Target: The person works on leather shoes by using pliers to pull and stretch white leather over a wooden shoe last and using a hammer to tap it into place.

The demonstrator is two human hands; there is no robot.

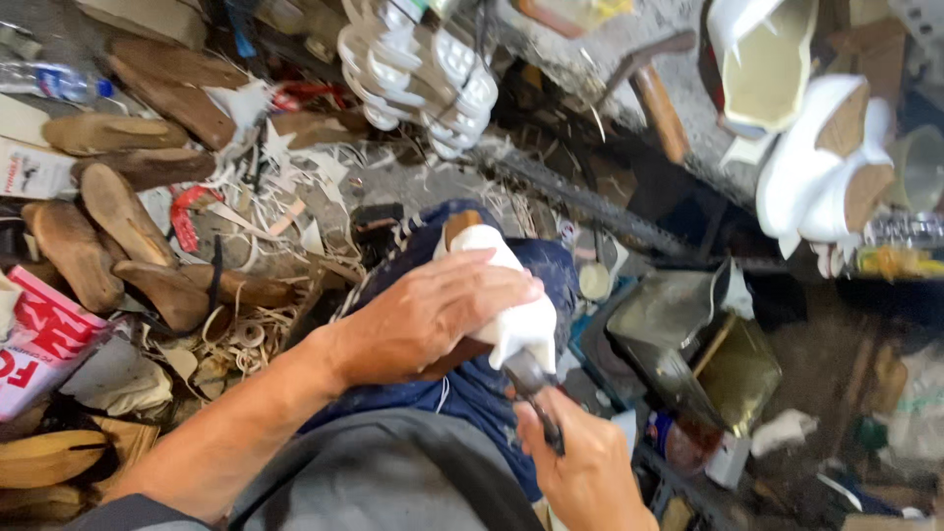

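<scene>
A white shoe upper stretched over a wooden last rests on my knee, which is covered in blue cloth. My left hand lies over it and grips it from the top. My right hand sits just below and holds dark metal pliers whose jaws touch the lower edge of the white upper.
Several wooden lasts and leather scraps litter the floor at left. Stacked white soles hang at the top centre. White uppers on lasts stand at the right. A hammer and metal tins lie nearby.
</scene>
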